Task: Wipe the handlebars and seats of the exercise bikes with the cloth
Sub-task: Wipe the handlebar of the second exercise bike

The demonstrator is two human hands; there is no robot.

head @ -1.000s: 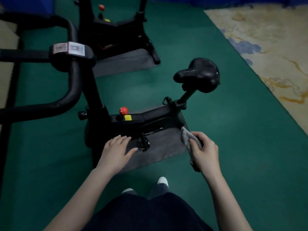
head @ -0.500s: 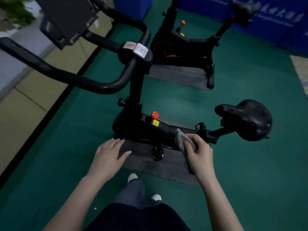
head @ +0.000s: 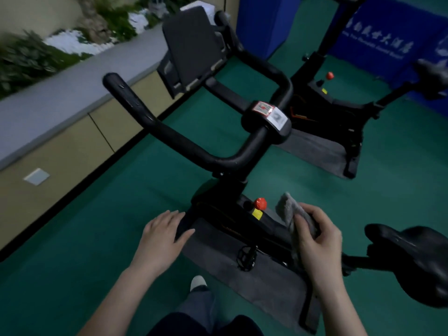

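both hands hang low over the bike frame, left hand (head: 163, 235) open and flat, right hand (head: 315, 235) gripping the grey cloth (head: 289, 210), handlebars (head: 194, 146) ahead and seat (head: 417, 260) to my right unwiped, so a loose grip could drop it reaching up.

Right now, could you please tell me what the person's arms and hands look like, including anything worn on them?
Both arms are bare as far as the frame shows: no sleeve covers the left forearm or the right forearm. The left hand and right hand wear no gloves, and I see no watch, bracelet or ring, though the light is dim. The fingers are uncovered.
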